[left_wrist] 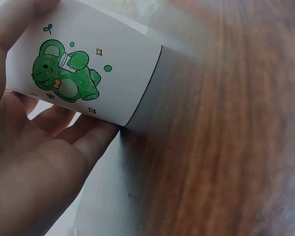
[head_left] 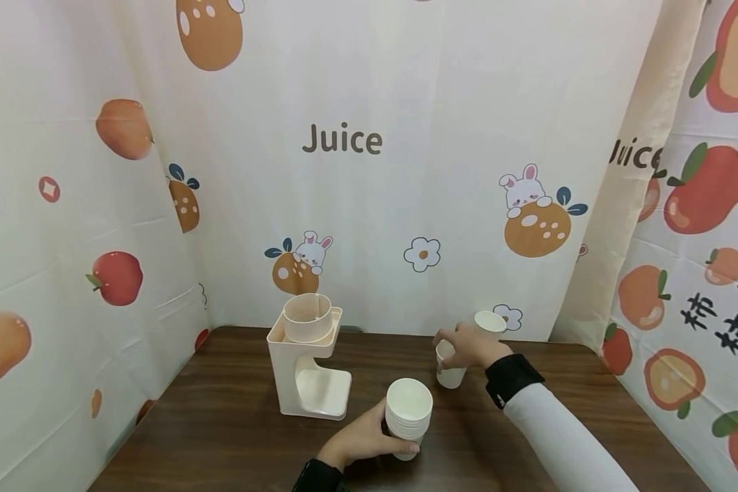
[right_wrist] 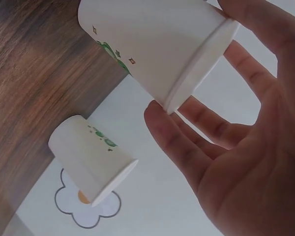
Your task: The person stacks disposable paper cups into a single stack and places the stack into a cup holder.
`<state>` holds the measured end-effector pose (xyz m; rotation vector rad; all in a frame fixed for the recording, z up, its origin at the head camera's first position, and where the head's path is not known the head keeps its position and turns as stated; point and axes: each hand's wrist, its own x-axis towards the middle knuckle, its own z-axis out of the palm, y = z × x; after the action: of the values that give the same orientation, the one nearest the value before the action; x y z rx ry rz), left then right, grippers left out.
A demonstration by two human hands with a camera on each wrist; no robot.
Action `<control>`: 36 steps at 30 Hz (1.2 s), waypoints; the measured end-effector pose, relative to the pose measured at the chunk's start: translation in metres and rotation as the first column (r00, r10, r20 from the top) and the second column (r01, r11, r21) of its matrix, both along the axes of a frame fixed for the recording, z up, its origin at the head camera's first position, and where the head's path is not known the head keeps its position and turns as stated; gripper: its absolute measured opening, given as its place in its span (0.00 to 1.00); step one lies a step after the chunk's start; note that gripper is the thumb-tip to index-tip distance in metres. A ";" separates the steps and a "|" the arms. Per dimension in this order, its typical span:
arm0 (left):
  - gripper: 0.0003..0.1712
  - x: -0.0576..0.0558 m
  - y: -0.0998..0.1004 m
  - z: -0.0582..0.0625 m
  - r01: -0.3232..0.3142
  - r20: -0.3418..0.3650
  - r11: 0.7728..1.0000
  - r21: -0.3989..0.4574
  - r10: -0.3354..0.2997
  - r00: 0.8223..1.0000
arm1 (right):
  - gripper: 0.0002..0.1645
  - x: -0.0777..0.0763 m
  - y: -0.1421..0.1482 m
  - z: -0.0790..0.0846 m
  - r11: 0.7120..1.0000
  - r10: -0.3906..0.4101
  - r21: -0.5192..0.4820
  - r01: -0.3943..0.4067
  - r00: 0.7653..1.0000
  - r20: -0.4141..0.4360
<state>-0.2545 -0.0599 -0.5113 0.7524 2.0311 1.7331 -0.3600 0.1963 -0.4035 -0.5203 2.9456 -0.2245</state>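
Observation:
My left hand (head_left: pixel 364 437) curls around a stack of white paper cups (head_left: pixel 408 425), nested with their mouths up, at the front middle of the table. A green cartoon bear shows on the stack's outer cup (left_wrist: pixel 69 73) in the left wrist view. Farther back and to the right, my right hand (head_left: pixel 472 346) grips a single paper cup (head_left: pixel 451 378) from above, with thumb and fingers about its rim (right_wrist: pixel 199 66). Another upright paper cup (head_left: pixel 490 321) stands just behind that hand, and its side (right_wrist: pixel 91 160) appears in the right wrist view.
A cream stand-like device (head_left: pixel 289 383) with a round cup-shaped top (head_left: pixel 307 318) and a flat base stands left of the stack. The dark wooden table (head_left: pixel 221 424) ends at a fruit-printed curtain (head_left: pixel 375 205) behind, with more curtain on both sides.

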 end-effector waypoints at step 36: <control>0.49 0.001 0.000 0.004 0.003 -0.006 1.000 -0.010 -0.003 1.000 | 0.22 0.088 -0.002 0.057 0.938 0.218 -0.228 -0.260 0.957 -0.193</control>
<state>-0.2531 -0.0599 -0.5075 0.7585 2.0400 1.7202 -0.2720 0.1943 -0.3463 -0.9706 2.9873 -0.5563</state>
